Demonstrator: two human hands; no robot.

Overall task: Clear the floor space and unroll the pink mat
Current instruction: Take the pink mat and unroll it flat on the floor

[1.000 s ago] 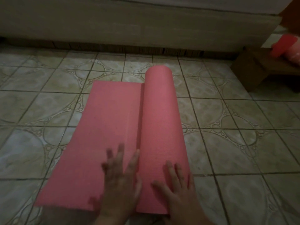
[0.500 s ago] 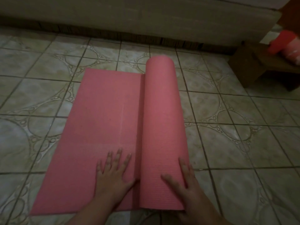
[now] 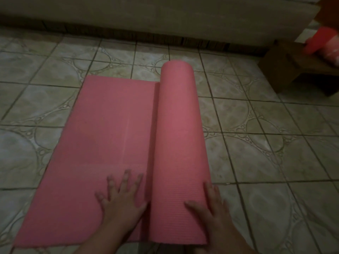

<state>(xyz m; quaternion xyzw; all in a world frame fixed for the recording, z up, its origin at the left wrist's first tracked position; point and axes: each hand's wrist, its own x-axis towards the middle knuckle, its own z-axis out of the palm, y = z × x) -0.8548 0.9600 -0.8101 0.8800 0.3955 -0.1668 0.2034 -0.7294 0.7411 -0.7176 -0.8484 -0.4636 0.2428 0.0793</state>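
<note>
Pink mat lies on the tiled floor, partly unrolled: flat part spreads left of the roll, which still stands thick. Left hand presses flat on the unrolled sheet just beside the roll, fingers spread & straight, gripping nothing. Right hand rests on the roll's right side near its near end, fingers straight, thumb on top, not curled round. Wooden bench sits well right of the roll w/ a red-pink bundle on it.

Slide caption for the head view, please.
Left hand flat on the unrolled part of the pink mat, right hand on its roll, on tiled floor.
</note>
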